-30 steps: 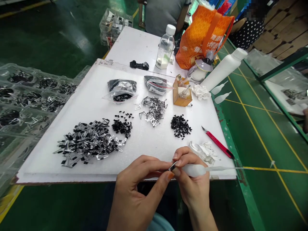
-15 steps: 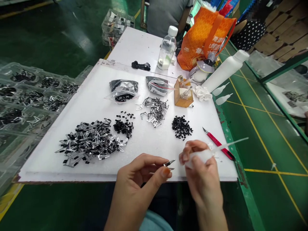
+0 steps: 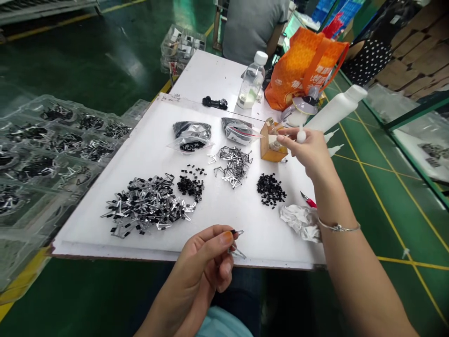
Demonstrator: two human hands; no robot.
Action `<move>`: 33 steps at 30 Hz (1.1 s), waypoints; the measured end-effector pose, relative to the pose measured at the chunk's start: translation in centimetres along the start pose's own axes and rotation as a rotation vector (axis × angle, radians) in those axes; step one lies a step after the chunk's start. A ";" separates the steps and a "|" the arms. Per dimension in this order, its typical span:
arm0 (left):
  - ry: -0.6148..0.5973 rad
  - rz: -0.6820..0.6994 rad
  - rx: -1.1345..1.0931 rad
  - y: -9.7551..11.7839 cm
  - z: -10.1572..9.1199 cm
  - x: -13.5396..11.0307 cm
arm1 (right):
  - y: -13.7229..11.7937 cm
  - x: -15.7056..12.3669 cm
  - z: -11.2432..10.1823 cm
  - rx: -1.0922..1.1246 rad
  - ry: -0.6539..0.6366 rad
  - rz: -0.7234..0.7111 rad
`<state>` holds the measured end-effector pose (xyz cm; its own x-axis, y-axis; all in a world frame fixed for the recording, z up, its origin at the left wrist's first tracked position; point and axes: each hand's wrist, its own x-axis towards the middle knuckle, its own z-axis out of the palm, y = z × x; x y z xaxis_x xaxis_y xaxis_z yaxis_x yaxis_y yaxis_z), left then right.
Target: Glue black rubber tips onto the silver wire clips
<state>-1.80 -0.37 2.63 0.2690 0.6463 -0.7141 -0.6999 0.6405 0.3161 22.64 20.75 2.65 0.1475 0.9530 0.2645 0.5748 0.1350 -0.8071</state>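
My left hand [image 3: 206, 262] is near the front edge of the white board [image 3: 147, 150], pinching a small metal clip with a black end [image 3: 236, 232]. My right hand [image 3: 304, 149] is stretched out to the back right, fingers closed round a white squeeze dropper [image 3: 300, 135], right beside the small orange box [image 3: 270, 147]. A bracelet sits on that wrist. On the board lie a big heap of metal clips with black pieces [image 3: 145, 206], a small pile of black pieces [image 3: 190, 185], a bunch of bare metal clips [image 3: 233, 164] and another black pile [image 3: 270, 189].
Two plastic bags of parts [image 3: 191, 135] lie at the back of the board. A crumpled white tissue [image 3: 300, 220] and a red knife [image 3: 307, 200] lie by my right forearm. Clear trays [image 3: 45, 150] stand left; a bottle [image 3: 252, 82], an orange bag [image 3: 301, 65] and seated people are behind.
My right hand left the clip and carried the dropper from the front edge to the orange box at the back right. My left hand kept the clip and sank slightly.
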 end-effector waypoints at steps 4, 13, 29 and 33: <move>0.059 0.108 0.086 -0.2 -0.6 0.4 | -0.4 -0.1 0.6 -0.113 0.018 -0.079; 0.133 0.263 0.217 -0.3 -0.3 1.4 | -0.4 -0.9 0.4 -0.126 0.226 -0.178; 0.159 0.360 0.352 -0.4 0.8 1.6 | -6.6 -16.5 0.5 0.665 0.060 0.138; 0.150 0.373 0.375 -0.5 0.8 1.4 | -6.6 -16.8 0.6 0.652 0.041 0.129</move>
<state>-0.52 0.57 1.98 -0.0685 0.8095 -0.5832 -0.4385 0.5006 0.7464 15.92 3.99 3.20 0.2204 0.9632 0.1538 -0.0523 0.1691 -0.9842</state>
